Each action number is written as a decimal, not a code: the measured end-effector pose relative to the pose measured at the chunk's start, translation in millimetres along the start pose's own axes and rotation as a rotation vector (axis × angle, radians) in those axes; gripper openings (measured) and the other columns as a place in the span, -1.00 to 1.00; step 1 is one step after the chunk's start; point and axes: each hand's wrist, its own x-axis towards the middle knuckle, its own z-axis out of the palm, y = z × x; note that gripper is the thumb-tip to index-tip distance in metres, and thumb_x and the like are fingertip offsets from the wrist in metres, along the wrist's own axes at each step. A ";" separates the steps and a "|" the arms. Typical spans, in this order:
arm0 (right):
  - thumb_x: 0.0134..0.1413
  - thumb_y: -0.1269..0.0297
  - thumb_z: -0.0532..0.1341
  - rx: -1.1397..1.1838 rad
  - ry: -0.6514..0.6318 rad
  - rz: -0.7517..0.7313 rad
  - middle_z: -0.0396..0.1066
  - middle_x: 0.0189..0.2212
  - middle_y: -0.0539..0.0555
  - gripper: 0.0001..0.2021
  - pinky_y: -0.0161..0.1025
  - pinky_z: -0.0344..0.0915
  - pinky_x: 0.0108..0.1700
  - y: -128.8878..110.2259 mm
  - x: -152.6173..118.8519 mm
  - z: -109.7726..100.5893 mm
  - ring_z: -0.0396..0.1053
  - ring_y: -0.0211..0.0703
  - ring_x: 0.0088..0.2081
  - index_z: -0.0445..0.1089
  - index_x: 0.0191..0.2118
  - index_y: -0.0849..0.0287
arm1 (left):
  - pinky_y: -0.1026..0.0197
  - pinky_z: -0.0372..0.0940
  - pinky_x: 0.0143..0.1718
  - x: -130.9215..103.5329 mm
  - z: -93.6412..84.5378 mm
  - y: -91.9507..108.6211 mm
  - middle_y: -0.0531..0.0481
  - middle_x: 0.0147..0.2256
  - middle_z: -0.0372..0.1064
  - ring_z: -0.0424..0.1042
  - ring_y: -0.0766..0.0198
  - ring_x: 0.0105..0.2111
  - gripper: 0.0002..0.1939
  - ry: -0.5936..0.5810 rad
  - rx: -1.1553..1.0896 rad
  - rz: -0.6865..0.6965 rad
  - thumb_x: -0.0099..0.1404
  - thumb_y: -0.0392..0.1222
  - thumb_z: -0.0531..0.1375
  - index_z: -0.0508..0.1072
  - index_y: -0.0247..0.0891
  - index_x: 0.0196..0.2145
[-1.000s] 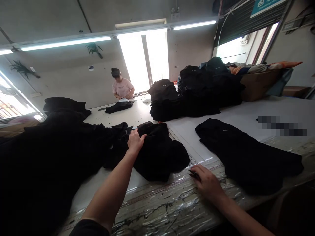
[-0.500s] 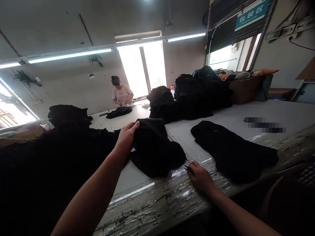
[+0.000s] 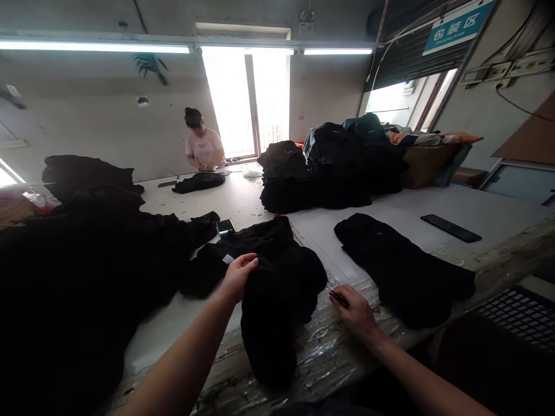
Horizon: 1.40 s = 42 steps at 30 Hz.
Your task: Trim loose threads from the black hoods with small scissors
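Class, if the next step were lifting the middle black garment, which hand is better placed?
Probably the left hand: it pinches the black garment, while the right hand rests beside it, holding a small dark tool.

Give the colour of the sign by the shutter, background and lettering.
Teal sign, white lettering; clearest in the current head view.

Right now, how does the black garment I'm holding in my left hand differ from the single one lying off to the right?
The held garment is gripped by your left hand; the other garment lies with no hand holding it. The held garment looks bunched and uneven, while the other garment is laid out long and fairly smooth. Both are black cloth.
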 end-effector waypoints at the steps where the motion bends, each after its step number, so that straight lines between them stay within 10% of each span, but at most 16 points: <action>1: 0.21 0.29 0.05 0.023 0.023 -0.022 0.40 -0.32 0.12 -0.85 -0.19 0.39 -0.25 -13.5 6.6 -5.7 0.41 -0.10 -0.28 0.36 -0.30 0.12 | 0.25 0.38 -0.34 0.8 7.4 -0.2 -0.07 -0.38 0.49 0.48 0.30 -0.43 -0.67 -0.036 -0.026 -0.019 0.06 -0.19 0.36 0.46 -0.32 -0.21; 6: 0.08 0.30 0.22 0.087 0.034 -0.440 0.36 -0.09 0.18 -0.72 -0.18 0.39 -0.17 -98.9 46.9 -23.9 0.36 -0.05 -0.11 0.37 -0.05 0.10 | 0.20 0.38 -0.27 5.1 49.8 -16.7 -0.14 -0.32 0.50 0.49 0.24 -0.36 -0.71 -0.189 -0.070 -0.108 0.11 -0.21 0.32 0.49 -0.36 -0.20; 9: 0.09 0.44 0.13 0.065 -0.037 -0.522 0.40 -0.34 0.09 -0.81 -0.26 0.35 -0.32 -123.9 63.9 -19.0 0.36 -0.16 -0.32 0.45 -0.22 0.11 | 0.15 0.36 -0.20 2.8 59.9 -26.1 -0.17 -0.28 0.49 0.48 0.16 -0.26 -0.74 -0.226 -0.031 -0.099 0.14 -0.19 0.29 0.51 -0.38 -0.22; 14: 0.01 0.34 0.26 0.244 -0.027 0.037 0.36 -0.54 -0.02 -0.93 -0.36 0.24 -0.48 -122.5 72.0 -16.5 0.28 -0.29 -0.52 0.41 -0.46 0.16 | 0.15 0.20 0.04 -21.1 44.3 -15.8 -0.07 -0.01 0.37 0.31 0.14 0.04 -0.71 -0.231 0.160 0.217 0.22 -0.11 0.21 0.46 -0.18 -0.09; 21: 0.01 0.10 0.27 0.536 -0.080 0.462 0.30 -0.67 -0.08 -0.75 -0.36 0.16 -0.61 -124.3 75.1 -22.9 0.19 -0.35 -0.67 0.36 -0.47 0.19 | 0.24 0.26 -0.29 -43.8 40.7 -5.5 0.02 -0.40 0.46 0.40 0.23 -0.36 -0.92 -0.385 0.455 0.297 0.17 -0.21 0.24 0.52 -0.23 -0.37; 28: 0.00 0.20 0.29 0.366 -0.242 0.354 0.42 -0.33 0.05 -0.65 -0.26 0.33 -0.33 -101.8 75.6 -49.7 0.36 -0.21 -0.37 0.36 -0.07 0.16 | 0.25 0.27 -0.24 -31.9 36.7 -8.1 -0.01 -0.34 0.49 0.42 0.20 -0.29 -0.86 -0.425 0.279 0.184 0.19 -0.17 0.23 0.53 -0.25 -0.31; 33: 0.04 0.26 0.25 0.411 -0.495 0.322 0.41 -0.30 0.07 -0.84 -0.26 0.31 -0.32 -97.0 76.1 -58.4 0.34 -0.20 -0.34 0.44 -0.24 0.17 | 0.25 0.27 -0.24 -33.1 40.0 -8.5 -0.01 -0.34 0.48 0.41 0.22 -0.30 -0.88 -0.464 0.251 0.151 0.19 -0.21 0.23 0.52 -0.26 -0.31; 42: -0.01 0.37 0.28 0.439 -0.458 0.166 0.36 -0.37 0.04 -0.89 -0.28 0.28 -0.33 -94.7 79.8 -62.2 0.33 -0.21 -0.32 0.48 -0.29 0.16 | 0.28 0.23 -0.25 -37.4 41.1 -10.0 0.03 -0.34 0.45 0.38 0.27 -0.31 -0.91 -0.452 0.310 0.168 0.21 -0.22 0.22 0.51 -0.23 -0.31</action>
